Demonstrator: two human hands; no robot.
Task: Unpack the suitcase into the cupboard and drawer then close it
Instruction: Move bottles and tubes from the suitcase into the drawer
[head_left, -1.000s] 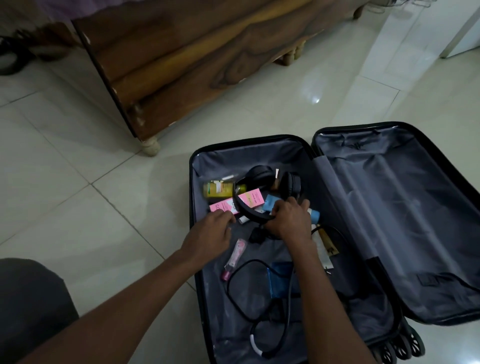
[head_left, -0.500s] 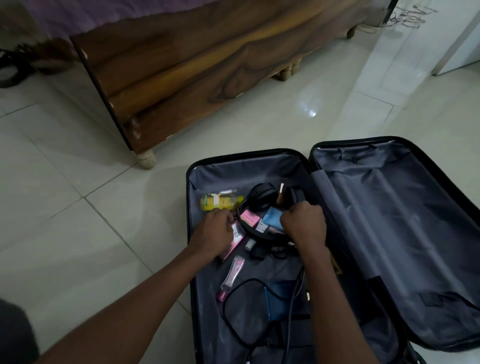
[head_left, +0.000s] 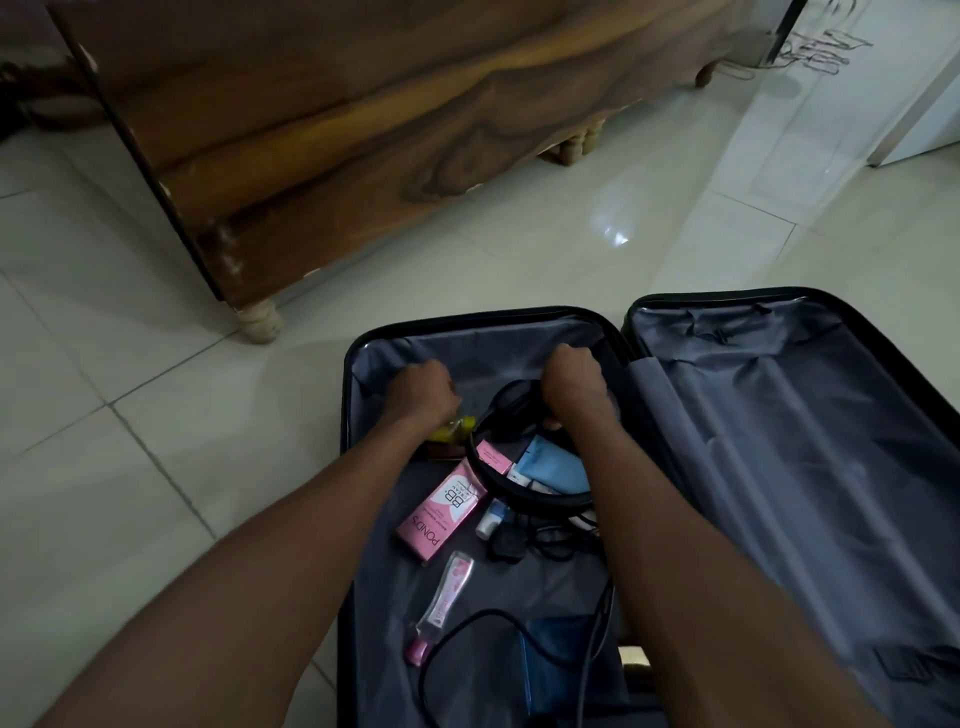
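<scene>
Yellow bottle (head_left: 457, 427) peeks from under the left hand (head_left: 422, 391), whose curled fingers seem to grip it. Just right, the right hand (head_left: 571, 383) clasps the black headphones (head_left: 524, 488), their band looping back toward the person inside the open suitcase (head_left: 779, 467).

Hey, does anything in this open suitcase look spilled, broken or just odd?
Nothing spilled or broken shows. The suitcase holds a loose jumble: a black cable lies tangled beside the pink Pond's box, under the headphones.
</scene>
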